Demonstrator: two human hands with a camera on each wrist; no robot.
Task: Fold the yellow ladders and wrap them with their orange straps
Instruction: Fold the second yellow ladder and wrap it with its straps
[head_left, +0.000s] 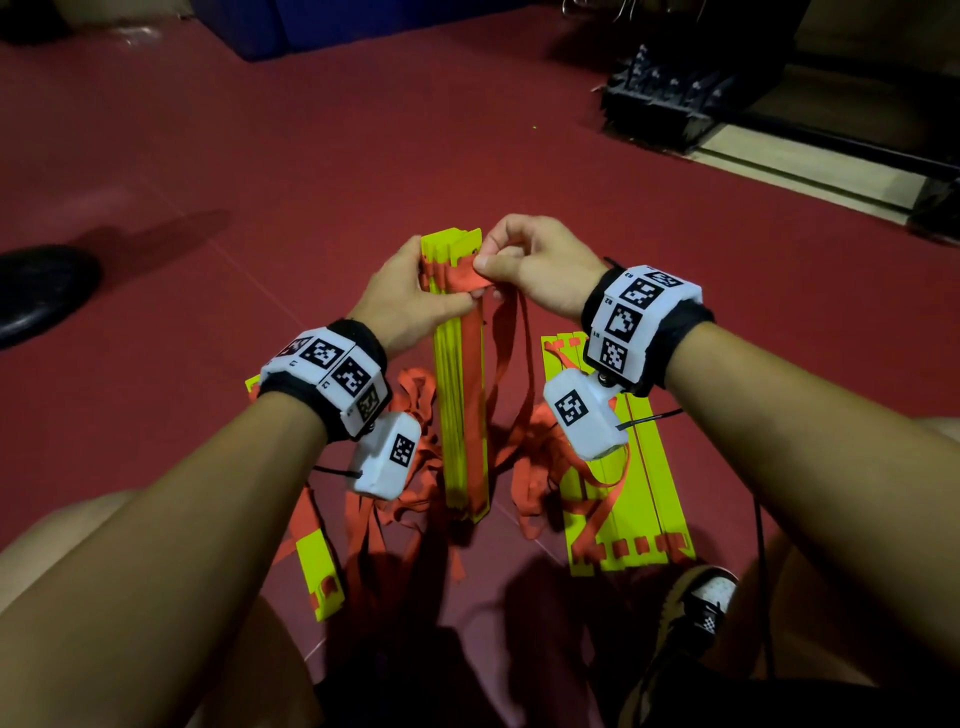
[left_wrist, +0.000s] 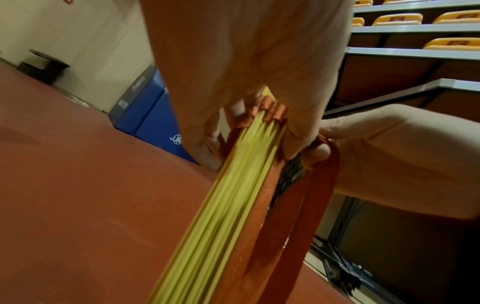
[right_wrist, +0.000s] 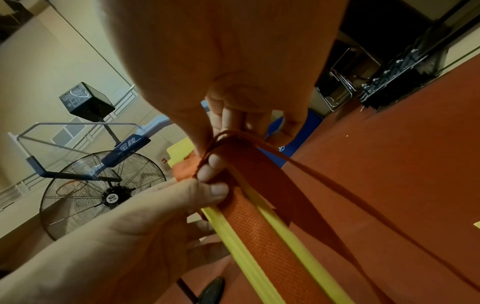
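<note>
A folded stack of yellow ladder rungs (head_left: 457, 405) stands on end on the red floor, leaning toward me. My left hand (head_left: 410, 296) grips the stack near its top, thumb pressed on the orange strap (head_left: 462, 280) that crosses it. My right hand (head_left: 524, 260) pinches that same strap between thumb and fingers at the stack's top right. Long loops of strap (head_left: 511, 358) hang down from my right hand. In the left wrist view the rung stack (left_wrist: 233, 195) runs between my fingers. In the right wrist view the strap (right_wrist: 265, 226) lies along the stack's face.
More yellow rungs (head_left: 623, 467) lie flat at the right and another rung (head_left: 317, 571) at the left, with tangled orange straps (head_left: 410, 467) around the base. A black shoe (head_left: 41, 291) is at far left, a sneaker (head_left: 696, 608) at lower right, a dark rack (head_left: 670, 98) behind.
</note>
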